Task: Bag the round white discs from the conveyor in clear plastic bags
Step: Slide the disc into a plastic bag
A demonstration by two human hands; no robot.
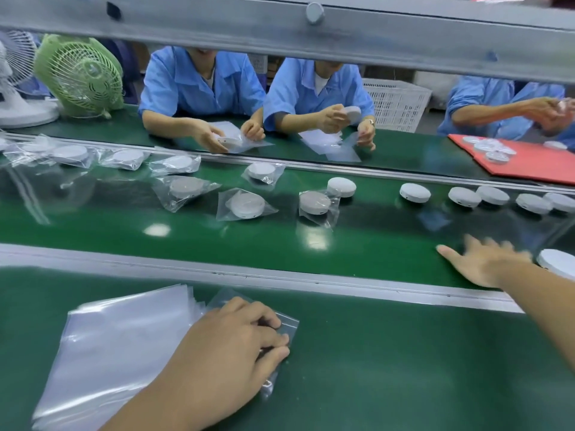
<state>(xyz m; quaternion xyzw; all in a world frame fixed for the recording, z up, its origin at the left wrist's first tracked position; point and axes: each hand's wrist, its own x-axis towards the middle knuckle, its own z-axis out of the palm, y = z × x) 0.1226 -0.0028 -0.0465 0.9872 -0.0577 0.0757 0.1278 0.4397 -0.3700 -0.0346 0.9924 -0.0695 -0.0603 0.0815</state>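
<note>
Pressing down on a single clear bag with the left hand, fingers curled and pinching the plastic flat against the green desk at the near edge. Lying just to the left of that hand, partly under its wrist, a fanned stack of clear bags. Reaching out over the moving green conveyor with the right hand, fingers spread open and blurred, gripping nothing, palm down just above the belt. Sitting just beside that hand's fingertips at the right edge, apart from them, a round white disc. Lining up further back on the belt toward the right, several bare discs, two pairs of them touching each other. Resting left of those, one more bare disc right against a bagged disc. Spreading away to the left along the belt, more bagged discs in crumpled clear plastic. Sitting across the conveyor, workers in blue shirts, hands busy with discs and bags. Lying at the far right, a red tray holding a few discs. Standing at the far left, a green fan beside a white fan.
</note>
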